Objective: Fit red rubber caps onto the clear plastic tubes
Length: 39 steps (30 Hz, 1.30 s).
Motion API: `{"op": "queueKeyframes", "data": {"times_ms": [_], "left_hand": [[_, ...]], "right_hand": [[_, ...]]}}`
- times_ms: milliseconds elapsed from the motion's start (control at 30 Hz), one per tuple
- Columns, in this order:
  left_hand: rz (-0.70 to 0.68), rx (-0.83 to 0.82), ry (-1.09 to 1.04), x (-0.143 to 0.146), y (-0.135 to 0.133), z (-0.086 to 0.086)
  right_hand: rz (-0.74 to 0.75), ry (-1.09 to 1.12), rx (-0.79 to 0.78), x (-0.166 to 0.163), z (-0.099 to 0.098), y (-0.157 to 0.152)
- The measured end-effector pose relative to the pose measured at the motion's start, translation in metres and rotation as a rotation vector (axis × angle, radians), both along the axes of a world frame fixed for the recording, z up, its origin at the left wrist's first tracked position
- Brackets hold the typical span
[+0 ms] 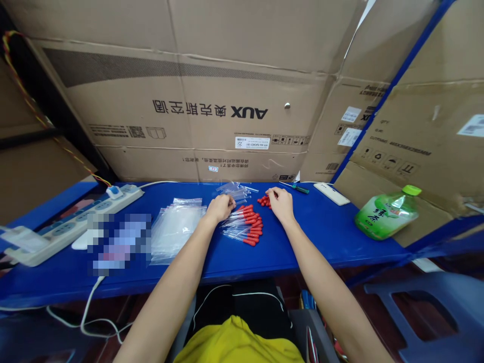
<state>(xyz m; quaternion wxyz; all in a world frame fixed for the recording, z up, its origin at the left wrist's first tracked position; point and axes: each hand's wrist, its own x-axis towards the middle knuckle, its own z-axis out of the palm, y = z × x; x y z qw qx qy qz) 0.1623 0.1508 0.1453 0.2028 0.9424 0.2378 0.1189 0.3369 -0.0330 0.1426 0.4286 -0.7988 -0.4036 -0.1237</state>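
Clear thin tubes (236,191) lie in a loose heap at the back of the blue table. My left hand (221,207) is at their near left edge, fingers curled together; whatever is between its fingertips is hidden. Small red rubber bulbs (263,201) form a pile to the right of the tubes. Over that pile my right hand (281,201) bends its fingers down and inward, and its fingertips are partly hidden. Between and in front of both hands, several droppers (245,224), clear tubes with red bulbs on their right ends, lie in a fanned row.
Clear plastic bags (177,229) are stacked left of the droppers. Farther left are a blurred phone (123,241) and a power strip (81,217). A screwdriver (298,188), a white flat device (331,193) and a green bottle (387,212) lie rightward. Cardboard (212,80) walls the back.
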Motion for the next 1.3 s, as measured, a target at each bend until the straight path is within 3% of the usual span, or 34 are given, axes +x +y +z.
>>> {"op": "queueKeyframes", "data": {"times_ms": [200, 300, 500, 600, 733, 800, 933, 1167, 1300], "left_hand": [[0.034, 0.159, -0.050, -0.004, -0.008, 0.006], [0.065, 0.180, -0.136, -0.005, -0.011, 0.011], [0.081, 0.052, -0.321, -0.003, -0.013, 0.011], [0.043, -0.151, -0.508, 0.003, -0.013, 0.009], [0.027, -0.682, -0.736, 0.010, -0.015, 0.011], [0.051, -0.851, -0.803, 0.011, -0.016, 0.014], [0.081, -1.048, -0.914, 0.009, -0.017, 0.022], [-0.001, -1.494, -1.170, 0.005, -0.019, 0.035], [-0.042, -1.481, -1.179, 0.000, -0.020, 0.040]], "right_hand": [[-0.206, 0.004, 0.094, 0.015, -0.010, -0.006], [-0.277, -0.031, 0.058, 0.022, -0.016, -0.009], [-0.175, 0.002, -0.112, 0.025, -0.019, -0.010], [-0.104, -0.011, -0.148, 0.021, -0.019, -0.010], [-0.070, -0.019, -0.122, 0.020, -0.022, -0.008], [-0.081, -0.009, -0.104, 0.021, -0.023, -0.007], [-0.121, -0.021, -0.049, 0.023, -0.020, -0.007], [-0.150, -0.065, -0.022, 0.018, -0.016, -0.008], [-0.155, -0.075, 0.002, 0.017, -0.012, -0.008]]}}
